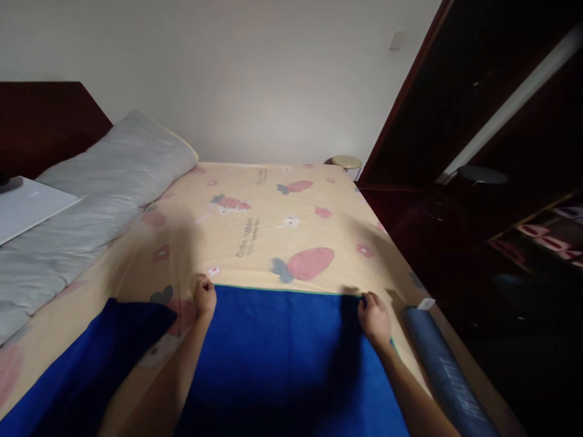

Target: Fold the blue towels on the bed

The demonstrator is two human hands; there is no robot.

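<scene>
A blue cloth point(282, 346) with a thin green edge lies spread over the bed in front of me. My left hand point(204, 296) is closed on its far left corner, and my right hand point(375, 318) pinches the far right corner. Between them the green edge runs nearly straight. Left of my left forearm, another piece of blue cloth point(122, 328) lies loosely bunched; whether it joins the first cannot be seen. Beneath is a yellow bed sheet point(268, 233) printed with carrots, rabbits and flowers.
Beside my right forearm lies a dark blue rolled bundle point(449, 370) with a white tag. A long grey pillow point(113, 176) rests along the left, a white laptop-like slab point(31, 206) on it. A round stool point(346, 162) stands past the bed's far right corner.
</scene>
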